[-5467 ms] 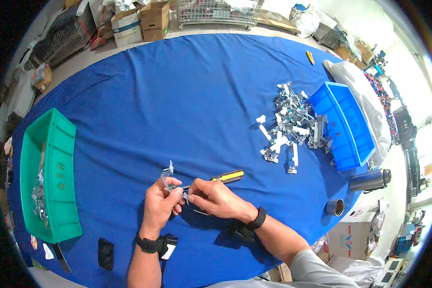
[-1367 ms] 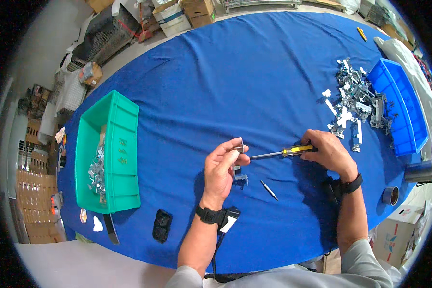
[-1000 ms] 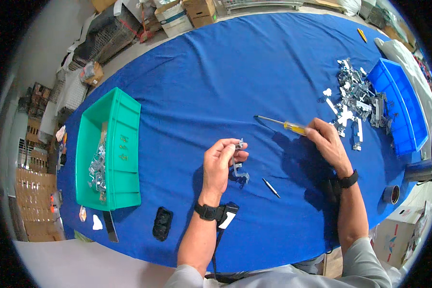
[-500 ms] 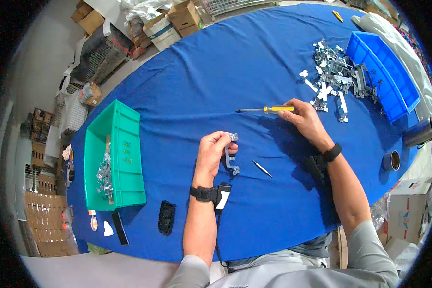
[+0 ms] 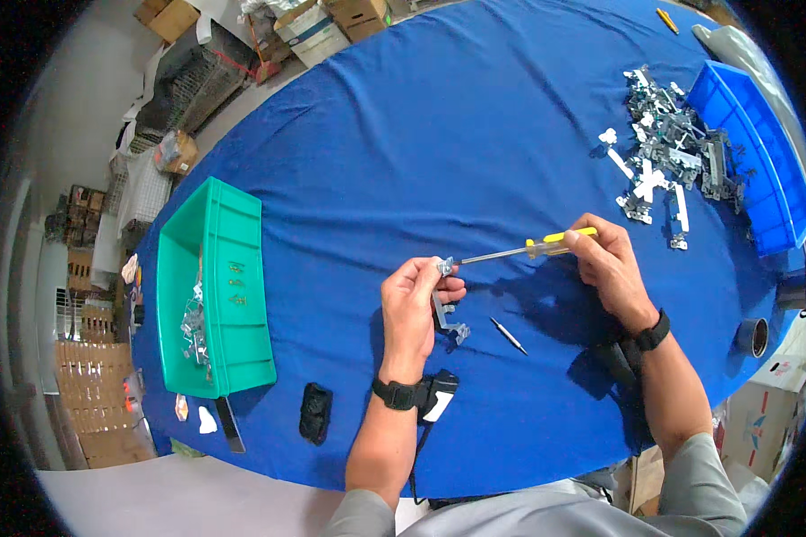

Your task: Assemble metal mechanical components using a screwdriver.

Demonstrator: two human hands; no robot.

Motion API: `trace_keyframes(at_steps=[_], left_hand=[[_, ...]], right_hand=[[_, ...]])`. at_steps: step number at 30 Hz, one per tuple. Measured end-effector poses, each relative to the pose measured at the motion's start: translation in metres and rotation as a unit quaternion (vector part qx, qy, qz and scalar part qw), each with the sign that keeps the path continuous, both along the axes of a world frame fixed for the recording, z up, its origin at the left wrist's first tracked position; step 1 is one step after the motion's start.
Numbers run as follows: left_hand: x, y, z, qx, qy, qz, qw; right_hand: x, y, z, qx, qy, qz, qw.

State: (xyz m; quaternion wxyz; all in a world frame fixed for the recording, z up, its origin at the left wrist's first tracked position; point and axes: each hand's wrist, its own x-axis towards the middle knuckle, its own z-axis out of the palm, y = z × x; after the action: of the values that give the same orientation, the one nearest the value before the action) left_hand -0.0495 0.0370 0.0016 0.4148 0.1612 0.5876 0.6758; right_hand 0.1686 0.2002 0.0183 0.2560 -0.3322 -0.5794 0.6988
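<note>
A bent metal bracket [image 5: 442,309] is pinched by its upper end between the thumb and fingers of my left hand [image 5: 412,302], above the blue cloth. My right hand [image 5: 607,270] grips a screwdriver [image 5: 546,244] by its yellow and clear handle. Its shaft points left, and the tip meets the bracket's upper end beside my left thumb. Whether a screw sits there is too small to make out. On the cloth just right of the bracket lies a slim pen-like metal tool [image 5: 509,336].
A green bin [image 5: 242,295] at left holds several metal parts. At far right, a pile of metal brackets [image 5: 663,148] lies against a blue crate [image 5: 752,152]. A tape roll [image 5: 752,337], a black case [image 5: 315,413] and a yellow-handled tool [image 5: 667,21] rest on the blue cloth [image 5: 403,161].
My right hand has brought the screwdriver to the bracket, so its tip now meets the upper end. My left hand still holds the bracket. The whole view has shifted slightly.
</note>
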Motion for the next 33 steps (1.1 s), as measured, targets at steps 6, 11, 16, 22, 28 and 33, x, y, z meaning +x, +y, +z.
trace_keyframes(at_steps=[6, 11, 16, 22, 28, 33], left_hand=[[-0.001, 0.0, -0.003, -0.009, -0.004, -0.001, 1.0], [-0.001, 0.001, -0.004, -0.002, -0.007, 0.0, 1.0], [-0.003, -0.001, -0.005, 0.0, -0.002, -0.01, 1.0], [-0.012, -0.004, 0.007, 0.003, -0.043, -0.056, 0.997], [-0.016, -0.007, 0.008, -0.038, -0.044, -0.094, 0.994], [-0.018, -0.005, 0.008, -0.066, -0.048, -0.115, 0.99]], right_hand=[[0.003, 0.003, 0.0, -0.056, 0.033, -0.015, 0.998], [0.002, 0.003, -0.005, -0.02, 0.008, -0.002, 1.0], [-0.001, -0.001, -0.004, -0.005, -0.004, 0.001, 1.0], [0.0, 0.001, -0.001, -0.044, 0.003, -0.015, 0.999], [0.001, 0.002, -0.005, -0.013, 0.003, 0.007, 1.0], [0.002, 0.003, -0.005, -0.01, -0.003, 0.015, 1.0]])
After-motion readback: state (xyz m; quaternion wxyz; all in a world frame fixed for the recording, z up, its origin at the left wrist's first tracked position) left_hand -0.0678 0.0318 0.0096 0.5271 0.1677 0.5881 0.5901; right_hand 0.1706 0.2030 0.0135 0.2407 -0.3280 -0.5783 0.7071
